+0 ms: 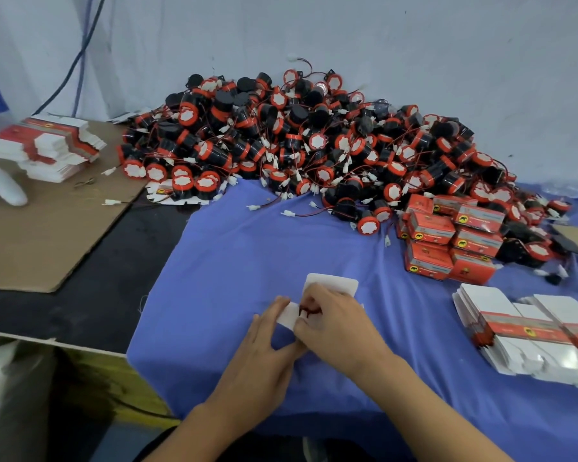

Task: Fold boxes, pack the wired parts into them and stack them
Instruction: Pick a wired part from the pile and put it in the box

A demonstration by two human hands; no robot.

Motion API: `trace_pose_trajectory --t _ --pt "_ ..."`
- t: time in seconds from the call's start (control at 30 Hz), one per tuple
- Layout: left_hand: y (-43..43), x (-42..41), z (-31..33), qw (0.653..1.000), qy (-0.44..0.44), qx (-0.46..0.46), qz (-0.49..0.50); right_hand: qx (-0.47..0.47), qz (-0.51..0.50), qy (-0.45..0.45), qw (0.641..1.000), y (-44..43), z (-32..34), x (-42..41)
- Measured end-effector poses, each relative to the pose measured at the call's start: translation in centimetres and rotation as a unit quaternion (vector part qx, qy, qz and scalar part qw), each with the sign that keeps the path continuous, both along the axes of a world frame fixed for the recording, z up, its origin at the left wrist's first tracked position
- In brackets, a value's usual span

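Centrally, left hand (pixel 267 341) grips the white box (pixel 334 283) by a flap, right hand (pixel 334 321) curls round it, in front of the wired parts pile (pixel 297 138).

Print on the red boxes (pixel 447 241) (blurred) cannot be read.
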State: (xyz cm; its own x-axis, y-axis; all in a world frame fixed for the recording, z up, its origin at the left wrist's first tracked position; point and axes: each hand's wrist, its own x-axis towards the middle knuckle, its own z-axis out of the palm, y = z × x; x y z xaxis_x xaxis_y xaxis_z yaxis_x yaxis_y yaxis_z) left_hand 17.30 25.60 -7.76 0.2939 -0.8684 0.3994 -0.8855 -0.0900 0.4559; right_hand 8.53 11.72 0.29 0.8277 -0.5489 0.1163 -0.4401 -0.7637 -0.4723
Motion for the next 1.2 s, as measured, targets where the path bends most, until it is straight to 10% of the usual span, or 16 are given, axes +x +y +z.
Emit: trace_pose_trajectory --t 0.83,1.2 --pt "-0.1 0.5 -1.6 0.993 -0.120 0.012 -0.020 -0.119 0.170 0.179 0.962 -1.3 2.8 -2.3" --pt "0.3 0.4 -0.8 0.993 -0.112 0.016 -0.042 0.021 -0.035 0.042 0.998 -0.4 1.9 -1.3"
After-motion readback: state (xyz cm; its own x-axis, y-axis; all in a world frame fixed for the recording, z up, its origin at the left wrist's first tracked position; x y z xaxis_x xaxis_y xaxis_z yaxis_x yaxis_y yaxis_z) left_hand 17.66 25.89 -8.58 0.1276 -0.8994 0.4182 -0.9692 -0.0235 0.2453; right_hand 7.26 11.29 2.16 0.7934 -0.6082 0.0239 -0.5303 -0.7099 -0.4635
